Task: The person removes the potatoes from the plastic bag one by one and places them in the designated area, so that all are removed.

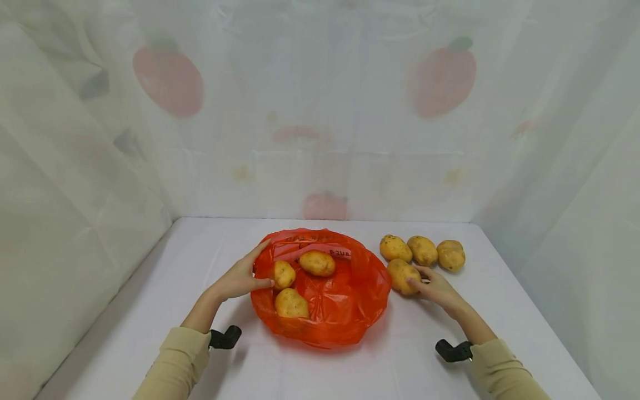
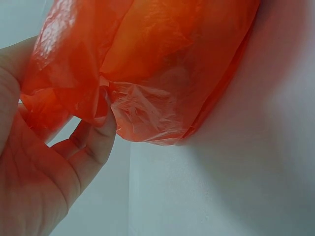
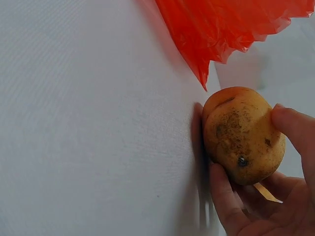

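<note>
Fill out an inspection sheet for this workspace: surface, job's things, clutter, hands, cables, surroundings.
Surface: white table, flat where visible
Job's things: open red plastic bag, three potatoes visible inside; three loose potatoes at the table's right
Clutter: nothing seen
Hands: left hand grips the bag's left rim; right hand holds another potato beside the bag
Cables: nothing seen
Surroundings: whitish sheeting on three sides, fruit prints on the back
</note>
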`<state>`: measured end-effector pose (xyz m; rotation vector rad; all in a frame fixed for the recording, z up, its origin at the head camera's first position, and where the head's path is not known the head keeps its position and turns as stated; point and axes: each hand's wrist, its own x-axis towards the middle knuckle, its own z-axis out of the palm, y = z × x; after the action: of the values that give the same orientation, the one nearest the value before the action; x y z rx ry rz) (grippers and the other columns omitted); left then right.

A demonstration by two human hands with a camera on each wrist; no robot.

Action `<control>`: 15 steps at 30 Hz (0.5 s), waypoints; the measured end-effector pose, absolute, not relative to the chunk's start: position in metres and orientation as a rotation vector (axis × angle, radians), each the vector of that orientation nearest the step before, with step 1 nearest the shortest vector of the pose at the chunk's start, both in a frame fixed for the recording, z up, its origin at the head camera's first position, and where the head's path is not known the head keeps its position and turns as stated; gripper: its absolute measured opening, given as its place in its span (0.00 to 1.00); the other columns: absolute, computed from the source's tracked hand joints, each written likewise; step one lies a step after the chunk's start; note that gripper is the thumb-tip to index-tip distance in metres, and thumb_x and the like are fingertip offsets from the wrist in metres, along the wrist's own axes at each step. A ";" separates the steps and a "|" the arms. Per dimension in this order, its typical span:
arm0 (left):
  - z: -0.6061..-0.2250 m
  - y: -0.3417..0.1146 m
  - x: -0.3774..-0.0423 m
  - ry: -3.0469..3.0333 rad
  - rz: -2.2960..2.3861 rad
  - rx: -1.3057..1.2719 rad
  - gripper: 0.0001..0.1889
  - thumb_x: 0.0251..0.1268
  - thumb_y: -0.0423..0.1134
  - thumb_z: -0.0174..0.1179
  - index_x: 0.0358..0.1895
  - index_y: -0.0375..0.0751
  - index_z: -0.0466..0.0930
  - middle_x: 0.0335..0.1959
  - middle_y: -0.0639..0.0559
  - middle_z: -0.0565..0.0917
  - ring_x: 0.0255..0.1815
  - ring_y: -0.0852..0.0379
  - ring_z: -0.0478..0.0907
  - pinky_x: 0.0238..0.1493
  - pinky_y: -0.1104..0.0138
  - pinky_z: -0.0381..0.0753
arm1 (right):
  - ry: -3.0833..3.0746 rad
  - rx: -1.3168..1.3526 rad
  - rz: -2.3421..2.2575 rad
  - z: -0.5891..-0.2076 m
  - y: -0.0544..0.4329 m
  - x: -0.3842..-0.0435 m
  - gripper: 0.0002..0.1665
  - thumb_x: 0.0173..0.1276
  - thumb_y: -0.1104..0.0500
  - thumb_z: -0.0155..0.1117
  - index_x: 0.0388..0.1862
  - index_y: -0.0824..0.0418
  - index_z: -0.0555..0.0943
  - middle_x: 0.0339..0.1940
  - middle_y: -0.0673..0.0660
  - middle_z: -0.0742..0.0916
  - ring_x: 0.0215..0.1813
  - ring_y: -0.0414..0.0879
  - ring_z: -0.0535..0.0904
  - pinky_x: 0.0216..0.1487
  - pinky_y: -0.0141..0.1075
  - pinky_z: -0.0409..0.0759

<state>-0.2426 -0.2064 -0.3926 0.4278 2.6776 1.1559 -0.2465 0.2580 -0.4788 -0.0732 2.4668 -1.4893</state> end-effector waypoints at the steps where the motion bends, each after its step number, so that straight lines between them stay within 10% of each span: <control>1: -0.392 -0.206 -0.242 2.679 1.153 0.434 0.49 0.52 0.41 0.67 0.73 0.54 0.43 0.72 0.44 0.54 0.69 0.40 0.55 0.61 0.44 0.64 | 2.463 -0.076 -1.495 -0.479 0.258 -0.246 0.45 0.64 0.42 0.58 0.69 0.68 0.57 0.65 0.72 0.66 0.63 0.62 0.66 0.56 0.48 0.75; 15: -0.395 -0.207 -0.244 2.673 1.177 0.439 0.49 0.51 0.41 0.67 0.73 0.55 0.44 0.71 0.44 0.55 0.67 0.41 0.59 0.59 0.47 0.68 | 2.469 -0.103 -1.545 -0.481 0.263 -0.246 0.39 0.67 0.43 0.55 0.69 0.62 0.57 0.67 0.71 0.61 0.65 0.67 0.61 0.57 0.52 0.72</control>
<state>-0.2438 -0.2073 -0.3954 0.4389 2.6730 1.1768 -0.2457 0.2631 -0.4807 -0.1035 2.4690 -1.5453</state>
